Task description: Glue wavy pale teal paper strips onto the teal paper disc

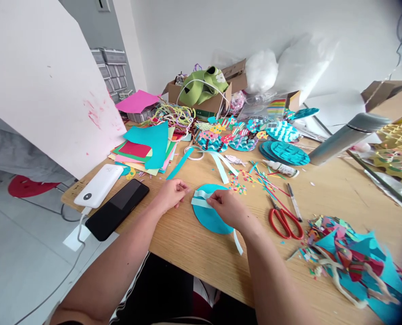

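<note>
A round blue paper disc (209,220) lies flat near the table's front edge. Across its upper part run pale paper strips (201,202), one of them wavy. My right hand (224,205) is over the disc, thumb and fingers pinched on a pale paper strip; its fingertips partly cover the grip. Out from under my right wrist a pale strip end (237,242) reaches onto the table. Just left of the disc, apart from it, is my left hand (172,194), its fingers curled together with nothing visible in them. Beyond the disc lie loose pale strips (220,167) and a blue strip (179,163).
Red-handled scissors (285,222), a pen (294,201) and a glue bottle (281,168) lie to the right. A phone (118,208) and white power bank (98,185) are left. Paper scraps (352,257), a grey flask (348,137), stacked blue discs (285,153) and coloured sheets (150,144) surround the workspace.
</note>
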The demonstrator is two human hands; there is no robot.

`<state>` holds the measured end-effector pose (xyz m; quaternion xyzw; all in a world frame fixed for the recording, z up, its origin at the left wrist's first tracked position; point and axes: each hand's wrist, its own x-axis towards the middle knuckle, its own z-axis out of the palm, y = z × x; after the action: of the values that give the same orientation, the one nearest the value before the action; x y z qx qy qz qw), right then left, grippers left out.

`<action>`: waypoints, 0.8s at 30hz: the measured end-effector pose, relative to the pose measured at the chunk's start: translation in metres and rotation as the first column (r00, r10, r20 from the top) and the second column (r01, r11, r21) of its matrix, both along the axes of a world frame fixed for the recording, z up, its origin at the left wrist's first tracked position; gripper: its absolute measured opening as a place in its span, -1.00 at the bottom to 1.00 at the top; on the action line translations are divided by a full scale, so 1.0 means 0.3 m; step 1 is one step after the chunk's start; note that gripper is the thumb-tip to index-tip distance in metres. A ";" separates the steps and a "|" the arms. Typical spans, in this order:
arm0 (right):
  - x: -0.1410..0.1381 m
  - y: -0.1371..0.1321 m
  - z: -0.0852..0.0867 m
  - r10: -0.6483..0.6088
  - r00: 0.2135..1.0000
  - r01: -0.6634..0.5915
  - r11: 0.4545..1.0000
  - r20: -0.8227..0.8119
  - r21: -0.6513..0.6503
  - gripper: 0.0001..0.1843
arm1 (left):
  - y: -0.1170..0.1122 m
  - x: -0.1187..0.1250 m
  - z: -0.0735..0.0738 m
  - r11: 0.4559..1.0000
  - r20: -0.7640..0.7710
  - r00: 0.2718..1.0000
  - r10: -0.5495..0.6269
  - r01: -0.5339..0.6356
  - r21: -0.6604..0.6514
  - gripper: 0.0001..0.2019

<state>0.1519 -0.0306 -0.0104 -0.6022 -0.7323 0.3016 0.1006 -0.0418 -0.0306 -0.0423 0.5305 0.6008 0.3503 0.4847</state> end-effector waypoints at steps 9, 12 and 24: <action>-0.001 -0.006 -0.005 -0.007 1.000 0.007 1.000 0.009 0.005 -0.79 | 0.004 -0.008 0.001 0.997 -0.182 0.982 -0.046 0.057 0.059 -0.85; 0.002 -0.006 -0.009 -0.022 1.000 0.022 1.000 -0.005 0.011 -0.79 | -0.033 -0.003 0.035 0.958 -0.389 0.921 0.020 0.094 0.271 -0.95; 0.002 -0.004 -0.013 -0.046 0.999 0.046 0.999 -0.005 -0.002 -0.79 | -0.179 0.009 -0.018 0.684 -0.667 0.705 0.241 0.365 0.632 -0.58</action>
<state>0.1523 -0.0317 -0.0143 -0.6180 -0.7177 0.3018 0.1088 -0.0391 -0.0844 -0.0477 0.7906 0.5280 0.3093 -0.0223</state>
